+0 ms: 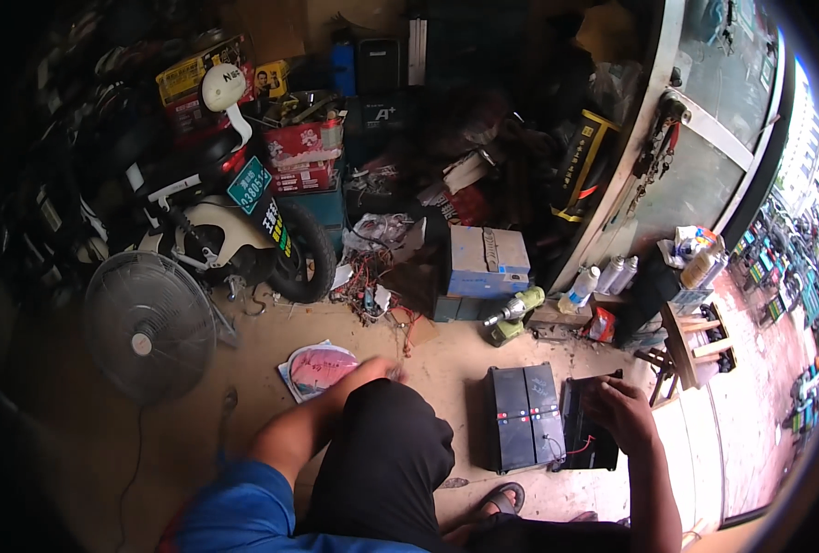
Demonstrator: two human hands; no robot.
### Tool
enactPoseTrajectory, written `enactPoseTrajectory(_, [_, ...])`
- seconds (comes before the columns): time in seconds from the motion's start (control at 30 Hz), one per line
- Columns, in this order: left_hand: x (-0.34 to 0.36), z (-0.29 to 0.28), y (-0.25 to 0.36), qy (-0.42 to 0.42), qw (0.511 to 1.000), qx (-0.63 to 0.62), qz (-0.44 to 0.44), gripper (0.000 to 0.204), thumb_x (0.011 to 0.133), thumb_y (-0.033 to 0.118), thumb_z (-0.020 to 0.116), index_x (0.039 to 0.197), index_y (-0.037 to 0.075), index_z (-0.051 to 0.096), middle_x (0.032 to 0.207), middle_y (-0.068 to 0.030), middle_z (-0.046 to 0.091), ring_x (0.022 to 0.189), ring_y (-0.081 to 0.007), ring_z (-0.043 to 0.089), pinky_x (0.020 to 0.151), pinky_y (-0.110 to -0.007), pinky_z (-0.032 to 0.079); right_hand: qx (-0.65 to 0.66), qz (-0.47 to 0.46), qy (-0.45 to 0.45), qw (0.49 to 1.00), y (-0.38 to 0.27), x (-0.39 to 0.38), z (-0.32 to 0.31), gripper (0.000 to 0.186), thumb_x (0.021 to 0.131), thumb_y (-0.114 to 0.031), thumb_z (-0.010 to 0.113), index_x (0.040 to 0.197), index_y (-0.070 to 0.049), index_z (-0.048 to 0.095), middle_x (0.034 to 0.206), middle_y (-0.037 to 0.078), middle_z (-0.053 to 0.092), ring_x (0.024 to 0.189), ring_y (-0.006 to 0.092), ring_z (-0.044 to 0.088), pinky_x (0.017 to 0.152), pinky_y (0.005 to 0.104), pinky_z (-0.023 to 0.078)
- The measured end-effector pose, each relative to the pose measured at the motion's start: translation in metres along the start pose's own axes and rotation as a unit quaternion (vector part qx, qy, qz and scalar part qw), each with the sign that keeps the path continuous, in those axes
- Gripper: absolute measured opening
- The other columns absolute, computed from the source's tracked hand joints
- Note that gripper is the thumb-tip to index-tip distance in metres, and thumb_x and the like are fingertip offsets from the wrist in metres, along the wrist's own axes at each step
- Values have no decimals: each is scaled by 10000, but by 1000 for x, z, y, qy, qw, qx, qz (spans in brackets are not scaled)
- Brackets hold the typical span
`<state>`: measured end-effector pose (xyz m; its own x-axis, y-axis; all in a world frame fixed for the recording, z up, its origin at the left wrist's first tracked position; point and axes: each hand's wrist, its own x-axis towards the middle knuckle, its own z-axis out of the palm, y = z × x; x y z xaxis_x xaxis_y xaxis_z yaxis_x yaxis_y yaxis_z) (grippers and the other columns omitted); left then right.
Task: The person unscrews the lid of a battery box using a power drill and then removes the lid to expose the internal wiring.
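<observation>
Dark block batteries [524, 415] stand close together on the floor in front of me, with small red and dark terminals along the middle. Just right of them is a black battery case [594, 442], with a thin red wire curving over its left side. My right hand [623, 410] is over the far right part of this case, fingers bent and pressed together; what they hold, if anything, is too small to make out. My left hand [391, 370] is beyond my raised knee, mostly hidden and blurred, near a round pink hand fan [324, 370] on the floor.
A green cordless drill [514, 316] lies beyond the batteries, near a cardboard box [488, 262]. Left are a floor fan [149, 323] and a parked scooter [243, 230]. Tangled wires [372, 295] litter the floor. Spray cans [619, 275] and a wooden stool [700, 341] stand right, by the glass door [713, 138].
</observation>
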<state>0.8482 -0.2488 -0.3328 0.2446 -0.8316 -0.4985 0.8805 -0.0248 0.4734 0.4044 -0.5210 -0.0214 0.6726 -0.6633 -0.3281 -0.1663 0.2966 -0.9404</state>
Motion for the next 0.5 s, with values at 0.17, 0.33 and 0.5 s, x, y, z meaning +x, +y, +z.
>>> enactPoseTrajectory(0.17, [-5, -42, -11, 84, 851, 463, 234, 434, 997, 292, 662, 1284, -15, 554, 1140, -166, 697, 1076, -286, 674, 964, -478, 547, 11, 28, 5, 1000, 12, 6, -9, 305, 1037, -177, 622, 1255, 36, 614, 1061, 135, 721, 917, 227, 739, 821, 358, 623])
enactPoseTrajectory(0.33, [34, 17, 92, 348, 933, 10, 90, 627, 961, 434, 680, 1334, -50, 535, 1290, -232, 629, 1179, -390, 622, 1010, -592, 513, -6, 33, 21, 999, 17, 13, -11, 311, 1035, -186, 628, 1262, 27, 615, 1057, 126, 723, 900, 231, 743, 792, 348, 626])
enactPoseTrajectory(0.5, [35, -18, 5, 225, 941, 253, 15, 563, 962, 473, 660, 1306, 32, 600, 1157, -203, 667, 1035, -363, 658, 919, -547, 542, -30, 26, -5, 999, 22, 21, -13, 286, 1024, -197, 638, 1216, 16, 623, 972, 99, 696, 809, 185, 688, 733, 316, 592])
